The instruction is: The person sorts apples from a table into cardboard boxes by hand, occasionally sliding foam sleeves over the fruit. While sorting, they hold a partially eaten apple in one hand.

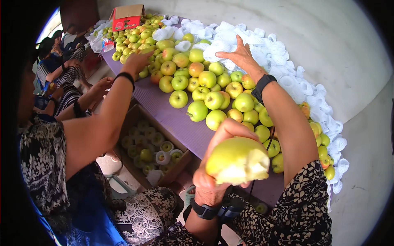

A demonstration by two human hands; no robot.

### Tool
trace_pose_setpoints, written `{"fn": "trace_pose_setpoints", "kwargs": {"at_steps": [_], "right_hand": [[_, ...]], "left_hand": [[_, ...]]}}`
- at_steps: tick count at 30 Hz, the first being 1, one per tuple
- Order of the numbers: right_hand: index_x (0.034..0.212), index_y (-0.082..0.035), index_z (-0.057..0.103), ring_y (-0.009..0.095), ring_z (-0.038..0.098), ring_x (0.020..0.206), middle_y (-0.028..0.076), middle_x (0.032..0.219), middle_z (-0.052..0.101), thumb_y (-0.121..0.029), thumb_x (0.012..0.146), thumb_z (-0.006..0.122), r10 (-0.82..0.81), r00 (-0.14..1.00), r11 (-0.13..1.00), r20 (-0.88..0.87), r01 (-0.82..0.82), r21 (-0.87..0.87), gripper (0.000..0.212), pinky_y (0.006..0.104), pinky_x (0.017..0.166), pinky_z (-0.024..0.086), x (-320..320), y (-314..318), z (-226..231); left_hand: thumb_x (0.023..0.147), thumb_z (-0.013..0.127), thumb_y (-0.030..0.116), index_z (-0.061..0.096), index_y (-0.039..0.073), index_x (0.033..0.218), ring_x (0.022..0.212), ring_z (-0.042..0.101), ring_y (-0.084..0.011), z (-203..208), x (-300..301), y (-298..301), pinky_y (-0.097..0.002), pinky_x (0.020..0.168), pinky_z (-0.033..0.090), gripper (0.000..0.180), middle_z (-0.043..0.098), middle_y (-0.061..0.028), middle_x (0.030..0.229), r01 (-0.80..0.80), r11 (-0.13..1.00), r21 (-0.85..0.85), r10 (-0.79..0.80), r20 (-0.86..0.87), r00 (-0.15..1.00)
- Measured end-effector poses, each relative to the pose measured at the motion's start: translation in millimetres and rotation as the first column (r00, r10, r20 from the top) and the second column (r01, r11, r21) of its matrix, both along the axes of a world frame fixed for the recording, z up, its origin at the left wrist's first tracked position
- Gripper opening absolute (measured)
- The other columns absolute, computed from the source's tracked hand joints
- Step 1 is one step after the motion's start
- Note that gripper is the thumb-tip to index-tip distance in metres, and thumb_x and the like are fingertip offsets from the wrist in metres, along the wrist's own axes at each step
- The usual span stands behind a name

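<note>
Close in front of me, my left hand (213, 164) grips a yellow-green apple (232, 160) with bites taken out, its pale flesh showing. My right hand (240, 56) stretches over the table with thumb and fingers spread, at the edge of the piled white foam fruit nets (230, 35). No grip on a net shows. Beneath my right hand and wrist lie many green and reddish apples (207, 79) heaped along the table.
A co-worker's arm (104, 102) reaches over the apples from the left. Below the table edge stands a cardboard box (182, 164) of apples, some in foam nets. A red carton (126, 22) sits at the far end of the purple tabletop (158, 108). Other people sit beyond.
</note>
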State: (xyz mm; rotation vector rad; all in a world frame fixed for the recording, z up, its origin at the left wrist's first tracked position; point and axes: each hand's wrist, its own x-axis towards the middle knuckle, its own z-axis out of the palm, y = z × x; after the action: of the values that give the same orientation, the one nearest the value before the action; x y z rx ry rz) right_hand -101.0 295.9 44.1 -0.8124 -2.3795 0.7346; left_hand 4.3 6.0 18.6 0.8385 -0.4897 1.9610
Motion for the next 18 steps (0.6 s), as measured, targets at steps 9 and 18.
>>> {"fn": "trace_pose_setpoints", "kwargs": {"at_steps": [9,18], "right_hand": [[0.147,-0.012,0.008,0.051,0.0,0.135,0.038,0.143,0.004,-0.056,0.051,0.081,-0.092,0.982,0.995,0.166,0.098,-0.028,0.128,0.0564,0.108,0.016,-32,9,-8],[0.145,-0.011,0.019,0.041,0.012,0.138,0.029,0.146,0.017,-0.053,0.056,0.079,-0.029,0.989,0.979,0.143,0.057,-0.195,0.115,0.0507,0.11,0.019,-53,35,-37]], "left_hand": [[0.047,0.079,0.055,0.039,-0.007,0.109,0.055,0.058,-0.0219,0,-13,-8,-0.0267,0.039,0.047,0.096,0.056,-0.0211,0.088,-0.025,0.993,-0.119,0.03,0.037,0.999],[0.044,0.078,0.058,0.039,-0.006,0.11,0.059,0.059,-0.0206,2,-27,-8,-0.0269,0.04,0.049,0.1,0.056,-0.0179,0.087,-0.098,0.969,-0.226,0.119,0.081,0.99]]}}
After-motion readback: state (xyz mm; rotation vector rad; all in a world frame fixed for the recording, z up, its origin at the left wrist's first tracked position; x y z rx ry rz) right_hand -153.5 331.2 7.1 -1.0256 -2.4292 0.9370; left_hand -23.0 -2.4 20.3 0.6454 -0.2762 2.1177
